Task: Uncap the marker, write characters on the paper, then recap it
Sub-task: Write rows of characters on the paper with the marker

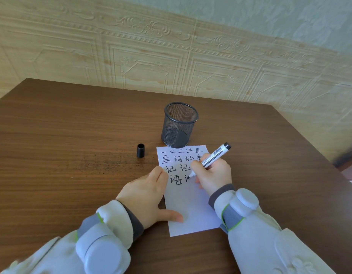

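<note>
Marker (211, 159) sits uncapped in the right hand (212, 175), head view, the only view. Fingers (196, 165) of that hand curl round the lower barrel and pinch it near the nib; black nib touches the paper (191, 202) at an unfinished character in the fourth row. Barrel tilts up and away to the right, black end cap at the top, printed label along the white body. Paper is a white portrait sheet lying flat on the brown wood-grain table (72, 145), its far edge just in front of the mesh pen cup (179, 125). Four rows of black handwritten characters fill the upper half of the sheet; lower half is blank. Left hand (145, 196) rests flat on the table at the sheet's left edge, fingers straight and close together, fingertips on the paper beside the third row, thumb stretched onto the lower part of the sheet. Black cap (140, 150) stands upright on the table, open end up, left of the paper and apart from it. Pen cup is upright, dark wire mesh, nothing visible inside. Both wrists carry light grey strapped-on devices over pale sleeves with dark cuffs. Embossed cream wall panel behind the table.
</note>
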`<control>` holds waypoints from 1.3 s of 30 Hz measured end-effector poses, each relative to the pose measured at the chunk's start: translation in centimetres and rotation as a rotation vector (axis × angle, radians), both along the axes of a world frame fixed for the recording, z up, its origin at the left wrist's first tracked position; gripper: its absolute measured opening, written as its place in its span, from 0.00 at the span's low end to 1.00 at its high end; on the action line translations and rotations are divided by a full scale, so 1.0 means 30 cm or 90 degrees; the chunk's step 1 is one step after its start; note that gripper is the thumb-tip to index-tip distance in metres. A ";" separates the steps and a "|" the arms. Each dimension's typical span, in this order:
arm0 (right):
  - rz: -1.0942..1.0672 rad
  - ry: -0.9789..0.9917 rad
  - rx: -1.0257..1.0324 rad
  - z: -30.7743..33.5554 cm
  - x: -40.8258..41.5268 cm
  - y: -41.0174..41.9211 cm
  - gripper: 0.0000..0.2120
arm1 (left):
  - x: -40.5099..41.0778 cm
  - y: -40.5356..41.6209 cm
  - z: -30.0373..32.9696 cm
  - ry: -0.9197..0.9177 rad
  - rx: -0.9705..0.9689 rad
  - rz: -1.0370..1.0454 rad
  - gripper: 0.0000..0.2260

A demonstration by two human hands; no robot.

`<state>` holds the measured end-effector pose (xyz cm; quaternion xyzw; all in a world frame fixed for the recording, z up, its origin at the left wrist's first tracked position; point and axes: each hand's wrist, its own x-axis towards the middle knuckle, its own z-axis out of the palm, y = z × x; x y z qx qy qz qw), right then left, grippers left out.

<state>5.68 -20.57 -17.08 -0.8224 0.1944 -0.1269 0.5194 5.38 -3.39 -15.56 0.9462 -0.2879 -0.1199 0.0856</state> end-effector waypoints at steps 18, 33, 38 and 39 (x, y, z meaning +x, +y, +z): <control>-0.059 -0.019 -0.021 -0.001 0.004 -0.005 0.11 | -0.001 0.000 0.005 0.006 -0.001 0.001 0.36; -0.006 -0.007 -0.051 0.001 0.001 -0.010 0.13 | -0.002 0.001 0.006 0.001 0.005 0.001 0.37; -0.020 -0.022 -0.058 -0.006 0.003 -0.010 0.14 | -0.001 0.002 0.008 0.009 0.003 0.002 0.37; -0.028 -0.026 -0.061 -0.005 0.003 -0.010 0.13 | -0.001 0.002 0.008 0.009 0.003 0.001 0.37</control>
